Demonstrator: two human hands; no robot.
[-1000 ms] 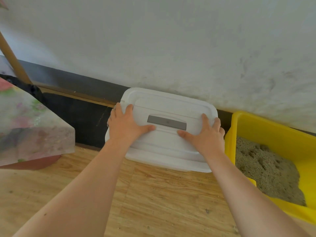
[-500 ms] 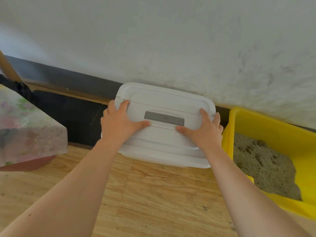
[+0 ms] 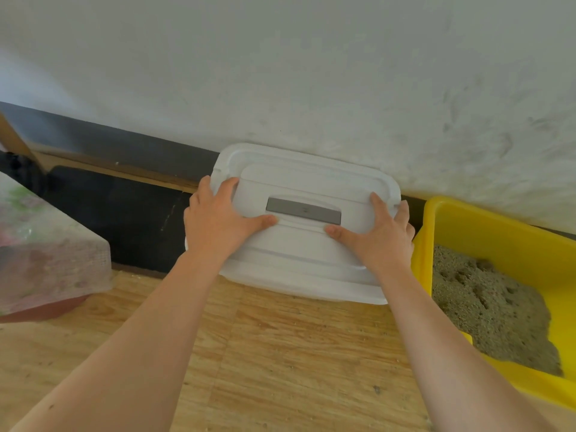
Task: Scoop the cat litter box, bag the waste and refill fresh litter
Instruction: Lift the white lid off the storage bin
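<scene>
Bin: white lidded container on wooden floor against wall — beside yellow litter box.
Left grip: fingers flat, pressing lid.
Right grip: likewise flat on lid — holding nothing.

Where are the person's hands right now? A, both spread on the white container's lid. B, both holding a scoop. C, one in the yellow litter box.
A: the left hand and right hand both lie spread on the white lid, with the yellow litter box off to the right.
</scene>
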